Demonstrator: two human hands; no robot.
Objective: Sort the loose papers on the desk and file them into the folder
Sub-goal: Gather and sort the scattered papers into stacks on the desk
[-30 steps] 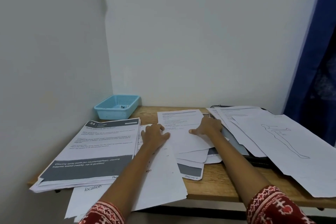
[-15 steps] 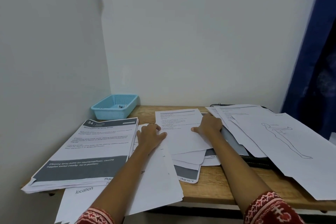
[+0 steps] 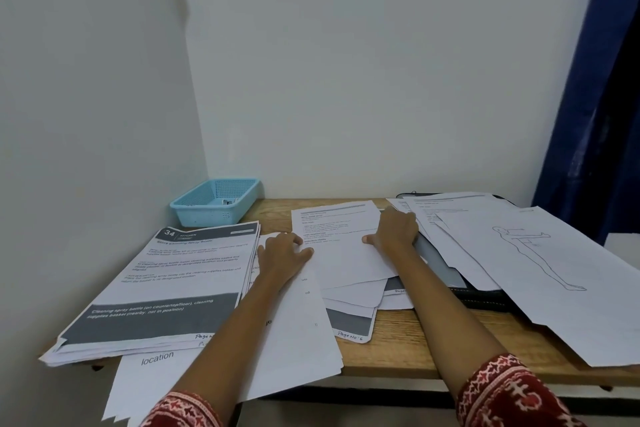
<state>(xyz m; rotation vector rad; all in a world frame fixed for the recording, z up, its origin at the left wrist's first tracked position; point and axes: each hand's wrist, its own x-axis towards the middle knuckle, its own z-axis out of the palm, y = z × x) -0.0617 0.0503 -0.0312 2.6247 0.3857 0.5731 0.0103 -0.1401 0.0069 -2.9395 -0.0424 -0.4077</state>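
Now my left hand (image 3: 282,255) lies flat, fingers straight, on loose papers (image 3: 304,315) beside the text sheet (image 3: 341,236). My right hand (image 3: 396,230) presses that sheet, holding nothing. I think I'm sorting. Next, lift it toward the folder (image 3: 446,272), just right.

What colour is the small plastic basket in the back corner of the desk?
Light blue, with perforated mesh walls. The basket shows in the head view, the only one, against the wall.
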